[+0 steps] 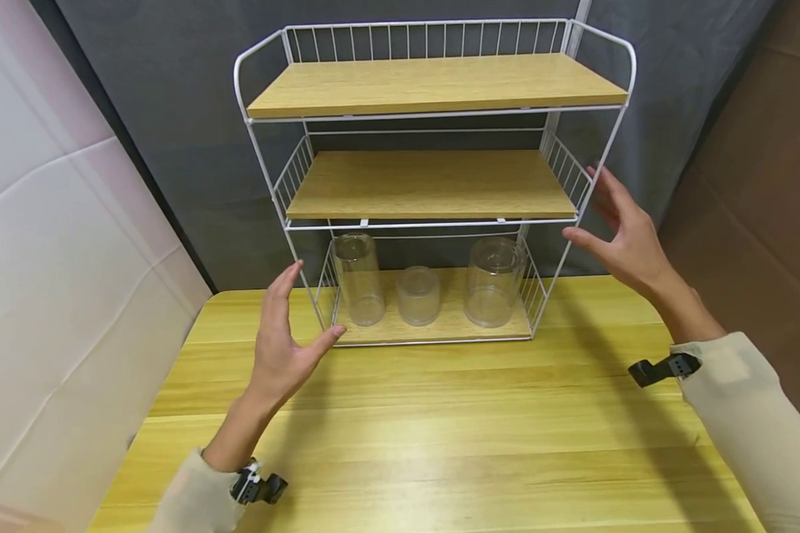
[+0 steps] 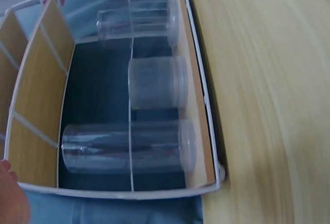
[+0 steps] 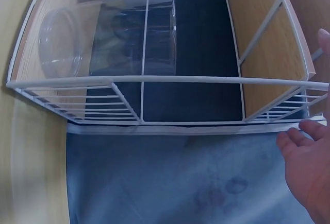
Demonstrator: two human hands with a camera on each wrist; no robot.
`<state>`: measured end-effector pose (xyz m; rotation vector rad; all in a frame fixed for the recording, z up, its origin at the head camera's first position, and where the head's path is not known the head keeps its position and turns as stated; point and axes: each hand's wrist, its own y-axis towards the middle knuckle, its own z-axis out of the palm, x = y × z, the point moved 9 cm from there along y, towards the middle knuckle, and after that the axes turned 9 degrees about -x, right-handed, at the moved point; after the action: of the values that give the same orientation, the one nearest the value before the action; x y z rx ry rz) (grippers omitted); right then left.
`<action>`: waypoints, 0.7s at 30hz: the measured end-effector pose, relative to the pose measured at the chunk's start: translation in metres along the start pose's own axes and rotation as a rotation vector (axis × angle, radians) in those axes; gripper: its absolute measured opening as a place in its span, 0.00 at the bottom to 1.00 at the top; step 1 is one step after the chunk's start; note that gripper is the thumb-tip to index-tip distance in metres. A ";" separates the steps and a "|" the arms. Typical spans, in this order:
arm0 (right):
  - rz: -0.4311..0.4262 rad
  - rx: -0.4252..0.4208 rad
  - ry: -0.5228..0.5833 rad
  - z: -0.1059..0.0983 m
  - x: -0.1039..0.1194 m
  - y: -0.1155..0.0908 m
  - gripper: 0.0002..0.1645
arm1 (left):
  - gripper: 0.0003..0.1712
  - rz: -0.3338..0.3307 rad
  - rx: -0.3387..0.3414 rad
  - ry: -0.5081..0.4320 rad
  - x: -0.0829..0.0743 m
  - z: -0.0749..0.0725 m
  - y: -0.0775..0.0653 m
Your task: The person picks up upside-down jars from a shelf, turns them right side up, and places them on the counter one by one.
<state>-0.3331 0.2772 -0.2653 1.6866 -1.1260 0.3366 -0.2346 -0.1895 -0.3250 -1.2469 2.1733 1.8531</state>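
Observation:
A white wire rack point(image 1: 427, 112) with three wooden shelves stands on the table. On its bottom shelf point(image 1: 387, 334) are a tall clear jar point(image 1: 358, 280) at the left, a short clear jar point(image 1: 418, 296) in the middle and a wide clear jar point(image 1: 495, 283) at the right. My left hand point(image 1: 283, 348) is beside the rack's lower left front post, fingers extended and thumb apart. At the right post, level with the middle shelf point(image 1: 433, 185), is my right hand point(image 1: 630, 240), thumb and fingers spread around it. Whether either hand touches the frame I cannot tell.
The wooden table point(image 1: 427, 437) extends in front of the rack. A dark grey cloth point(image 1: 173, 96) hangs behind it. White sheeting point(image 1: 53, 222) bounds the left side, and a brown panel point(image 1: 760, 178) the right.

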 end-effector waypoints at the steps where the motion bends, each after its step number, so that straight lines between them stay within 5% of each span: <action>1: 0.000 0.000 0.012 0.001 0.000 0.001 0.60 | 0.58 -0.011 0.008 -0.005 0.000 0.003 -0.001; 10: 0.002 -0.012 0.069 0.007 0.002 0.008 0.63 | 0.59 -0.187 0.045 -0.024 0.016 0.028 -0.006; 21: -0.018 -0.009 0.098 0.013 0.005 0.013 0.65 | 0.63 -0.321 0.060 0.028 0.030 0.052 0.003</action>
<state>-0.3444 0.2633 -0.2598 1.6535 -1.0384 0.3982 -0.2801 -0.1621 -0.3524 -1.5109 1.8870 1.6408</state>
